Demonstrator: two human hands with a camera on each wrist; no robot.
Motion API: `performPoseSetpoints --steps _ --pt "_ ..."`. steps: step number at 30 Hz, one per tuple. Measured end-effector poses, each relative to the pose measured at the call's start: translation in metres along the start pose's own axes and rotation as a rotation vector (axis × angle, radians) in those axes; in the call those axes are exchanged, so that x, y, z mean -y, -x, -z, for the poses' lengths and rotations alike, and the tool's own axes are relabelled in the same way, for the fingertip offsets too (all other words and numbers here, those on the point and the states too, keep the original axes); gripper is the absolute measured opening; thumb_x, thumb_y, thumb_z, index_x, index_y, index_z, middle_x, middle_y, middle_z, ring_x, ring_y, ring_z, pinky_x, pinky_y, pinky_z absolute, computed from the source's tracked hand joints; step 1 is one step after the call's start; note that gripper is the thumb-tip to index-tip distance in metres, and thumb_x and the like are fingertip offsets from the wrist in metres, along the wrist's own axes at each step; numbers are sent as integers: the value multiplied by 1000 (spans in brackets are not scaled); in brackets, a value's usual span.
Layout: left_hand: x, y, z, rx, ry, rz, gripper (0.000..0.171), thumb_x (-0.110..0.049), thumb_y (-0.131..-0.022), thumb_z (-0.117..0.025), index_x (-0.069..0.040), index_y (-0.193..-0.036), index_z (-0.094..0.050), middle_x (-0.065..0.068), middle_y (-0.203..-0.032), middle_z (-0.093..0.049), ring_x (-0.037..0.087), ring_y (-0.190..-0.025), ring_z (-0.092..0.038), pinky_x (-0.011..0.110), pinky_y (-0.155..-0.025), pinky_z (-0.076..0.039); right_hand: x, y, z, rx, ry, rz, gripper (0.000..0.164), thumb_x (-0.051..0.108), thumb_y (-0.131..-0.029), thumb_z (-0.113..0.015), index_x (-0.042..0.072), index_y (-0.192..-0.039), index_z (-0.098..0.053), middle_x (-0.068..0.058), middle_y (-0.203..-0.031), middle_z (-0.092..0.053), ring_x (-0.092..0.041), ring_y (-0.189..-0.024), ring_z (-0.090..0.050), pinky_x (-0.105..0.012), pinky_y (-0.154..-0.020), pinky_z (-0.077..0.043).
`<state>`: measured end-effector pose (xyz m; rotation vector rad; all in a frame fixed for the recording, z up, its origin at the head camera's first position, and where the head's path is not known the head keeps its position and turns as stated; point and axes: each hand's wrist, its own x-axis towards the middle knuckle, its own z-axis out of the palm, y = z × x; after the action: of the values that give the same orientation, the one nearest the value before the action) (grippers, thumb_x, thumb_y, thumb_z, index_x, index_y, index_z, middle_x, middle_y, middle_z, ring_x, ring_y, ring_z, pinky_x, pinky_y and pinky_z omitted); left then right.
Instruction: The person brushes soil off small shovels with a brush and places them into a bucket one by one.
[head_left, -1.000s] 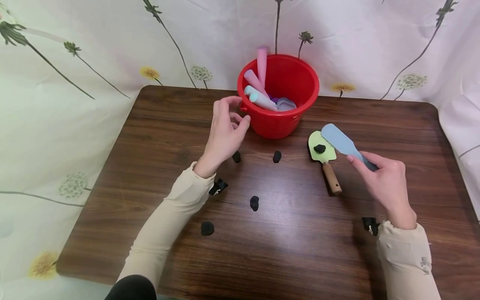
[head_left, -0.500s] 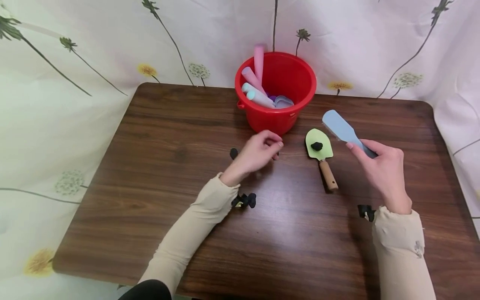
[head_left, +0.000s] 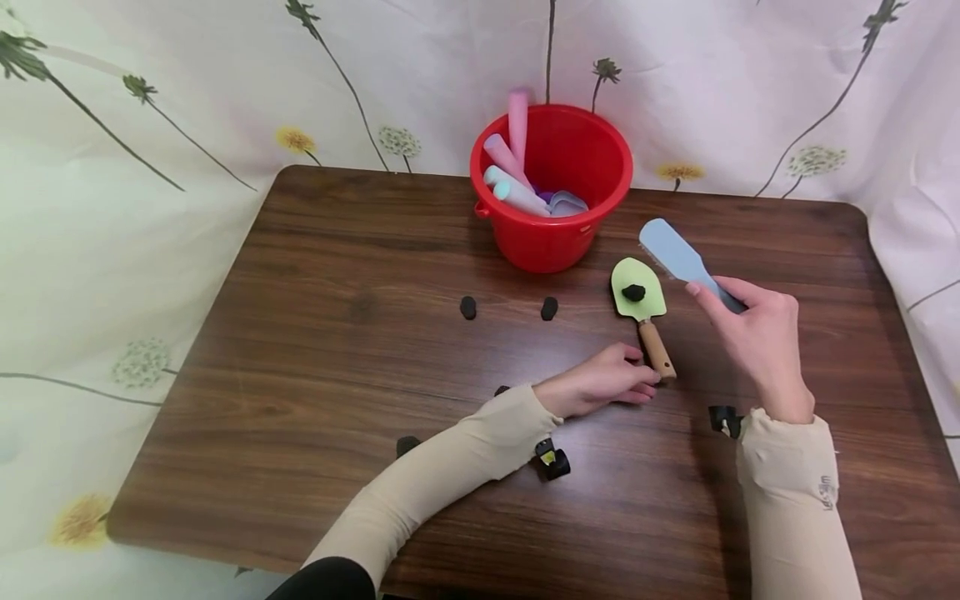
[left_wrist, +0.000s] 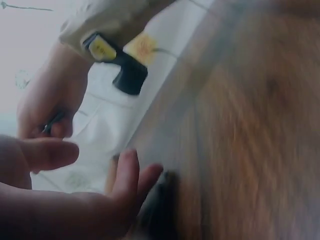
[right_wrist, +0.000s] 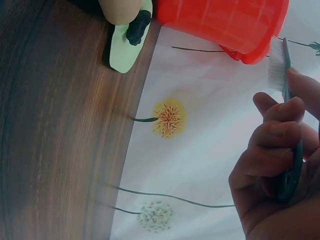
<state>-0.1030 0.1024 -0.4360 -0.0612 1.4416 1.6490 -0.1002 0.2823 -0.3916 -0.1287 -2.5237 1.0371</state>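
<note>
My right hand (head_left: pixel 761 342) grips the dark handle of a light blue brush (head_left: pixel 672 250), held above the table. White bristles (right_wrist: pixel 276 65) show in the right wrist view. A small trowel (head_left: pixel 632 273) with a pale green blade lies on the table, a black lump (head_left: pixel 633 292) on its blade. Close to the end of its wooden handle (head_left: pixel 655 346) is my left hand (head_left: pixel 603 379), thumb and fingers apart in the left wrist view. More black lumps (head_left: pixel 550 308) lie left of the trowel; two are partly hidden by the left sleeve (head_left: pixel 465 450).
A red bucket (head_left: pixel 547 246) stands at the back of the brown wooden table (head_left: pixel 315 333). Pink and pale blue handles (head_left: pixel 517 133) stick up inside it. A white flowered cloth (head_left: pixel 375 67) hangs behind the table. Each wrist carries a small black camera mount (head_left: pixel 555 462).
My left hand has moved from beside the bucket, across the table toward me and right, to the trowel handle. The right hand with the brush has shifted only slightly, its blade coming away from the trowel.
</note>
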Motion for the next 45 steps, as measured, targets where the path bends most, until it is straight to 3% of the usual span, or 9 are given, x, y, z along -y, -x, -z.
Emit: performPoseSetpoints --steps 4,9,15,19,24,28,32,40,45 --pt "4 -6 -6 -43 133 1 50 0 -92 -54 4 -138 -33 16 -109 -64 26 -97 -66 35 -96 -52 -1 0 -1 2 -3 -1 32 33 -84 -75 6 -99 -76 47 -68 -44 15 -61 -47 -9 -60 -36" --pt "4 -9 -5 -82 203 -1 33 0 -91 -54 0 -123 -46 8 -90 -63 13 -71 -59 31 -89 -54 -1 2 0 10 4 -4 32 33 -84 -74 4 -99 -76 48 -67 -43 16 -62 -46 -10 -60 -35" --pt "4 -11 -3 -73 168 -36 12 2 -93 -53 5 -103 -58 7 -81 -63 10 -62 -58 19 -66 -50 -2 4 1 18 -5 5 30 31 -83 -76 5 -99 -76 48 -69 -46 15 -61 -46 -10 -60 -35" --pt "3 -12 -1 -62 135 -58 14 2 -94 -53 10 -105 -59 6 -76 -62 8 -60 -59 16 -60 -47 -3 6 1 41 10 14 28 31 -82 -76 7 -98 -76 44 -67 -48 11 -59 -45 -11 -58 -35" --pt "1 -10 4 -35 112 -53 18 6 -95 -51 13 -111 -54 8 -78 -58 10 -65 -58 16 -62 -47 -4 7 2 65 48 29 28 31 -83 -76 8 -98 -77 8 -70 -69 9 -58 -44 -13 -56 -34" --pt "0 -5 8 3 99 -17 6 7 -94 -52 3 -98 -55 9 -79 -59 12 -68 -59 17 -63 -47 -4 9 2 67 56 42 27 30 -83 -75 7 -98 -76 -15 -75 -70 10 -58 -43 -13 -56 -34" --pt "2 3 12 59 110 41 7 5 -93 -54 -2 -93 -55 9 -80 -61 13 -70 -60 18 -65 -46 -3 10 2 65 52 50 26 29 -83 -76 7 -97 -77 -10 -71 -69 10 -57 -43 -14 -55 -34" --pt "8 24 22 156 85 72 21 7 -92 -54 11 -113 -55 17 -93 -66 12 -75 -61 20 -70 -47 1 13 3 76 18 48 26 28 -81 -77 9 -98 -77 44 -68 -48 9 -59 -45 -12 -57 -34" --pt "13 43 34 217 58 58 15 11 -89 -55 -3 -95 -55 4 -79 -67 11 -73 -62 21 -70 -46 4 16 3 114 4 103 23 23 -81 -77 8 -98 -77 12 -73 -70 9 -60 -46 -11 -57 -35"
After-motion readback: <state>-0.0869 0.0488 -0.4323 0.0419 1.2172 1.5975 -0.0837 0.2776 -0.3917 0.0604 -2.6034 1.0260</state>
